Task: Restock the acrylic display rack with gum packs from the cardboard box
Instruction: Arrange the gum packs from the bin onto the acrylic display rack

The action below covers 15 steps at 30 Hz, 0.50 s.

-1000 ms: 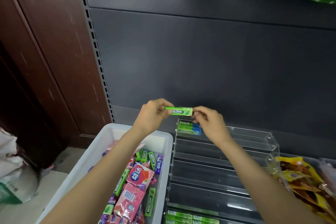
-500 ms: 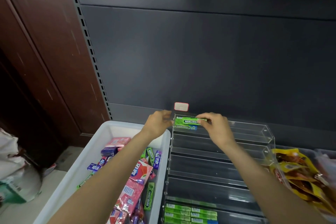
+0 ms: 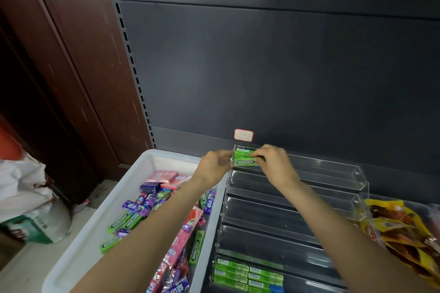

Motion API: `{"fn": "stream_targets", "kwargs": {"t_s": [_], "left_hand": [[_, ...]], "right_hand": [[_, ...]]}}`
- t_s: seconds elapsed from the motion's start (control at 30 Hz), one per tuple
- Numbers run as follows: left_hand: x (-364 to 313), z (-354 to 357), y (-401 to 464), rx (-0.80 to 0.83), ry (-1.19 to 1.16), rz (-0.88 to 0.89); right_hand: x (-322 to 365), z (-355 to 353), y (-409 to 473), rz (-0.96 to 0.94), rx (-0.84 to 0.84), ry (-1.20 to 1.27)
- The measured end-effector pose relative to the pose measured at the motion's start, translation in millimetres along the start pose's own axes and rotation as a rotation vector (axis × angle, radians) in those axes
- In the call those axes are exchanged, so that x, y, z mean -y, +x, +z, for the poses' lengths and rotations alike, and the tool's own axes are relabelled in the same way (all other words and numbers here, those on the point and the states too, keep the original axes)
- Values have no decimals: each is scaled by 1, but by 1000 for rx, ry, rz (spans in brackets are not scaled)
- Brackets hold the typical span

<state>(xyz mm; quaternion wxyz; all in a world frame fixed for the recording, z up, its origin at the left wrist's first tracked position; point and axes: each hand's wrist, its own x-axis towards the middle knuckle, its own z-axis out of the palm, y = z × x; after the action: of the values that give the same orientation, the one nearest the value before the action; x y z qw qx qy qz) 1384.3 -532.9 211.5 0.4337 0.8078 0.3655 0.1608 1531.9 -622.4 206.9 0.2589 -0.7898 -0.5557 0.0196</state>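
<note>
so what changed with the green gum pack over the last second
The green Doublemint gum pack, held in the air between both hands a second ago, has come down into the left end of the top tier of the clear acrylic display rack. The right hand pinches it; the left hand is at the rack's left wall. The white plastic bin of gum stayed put.

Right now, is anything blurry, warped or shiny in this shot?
Head view: wide-angle lens bows the shelf upright; the clear rack catches pale glare along its edges; the gum pack at the hands stays readable; the yellow bags by the right edge look soft.
</note>
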Motion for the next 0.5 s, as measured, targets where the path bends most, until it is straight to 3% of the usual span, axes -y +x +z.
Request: {"fn": "stream_targets", "kwargs": {"t_s": [0.27,0.4,0.5], "left_hand": [[-2,-2,-13,-67,-23,14],[18,-21,-38,-146,18,50],[53,-49,-59,-184,43,28]], "right_hand": [[5,-1,-17,-74,19,-128],[37,12,-29,-84,-67,6],[71,35,-36,-61,-20,130]]}}
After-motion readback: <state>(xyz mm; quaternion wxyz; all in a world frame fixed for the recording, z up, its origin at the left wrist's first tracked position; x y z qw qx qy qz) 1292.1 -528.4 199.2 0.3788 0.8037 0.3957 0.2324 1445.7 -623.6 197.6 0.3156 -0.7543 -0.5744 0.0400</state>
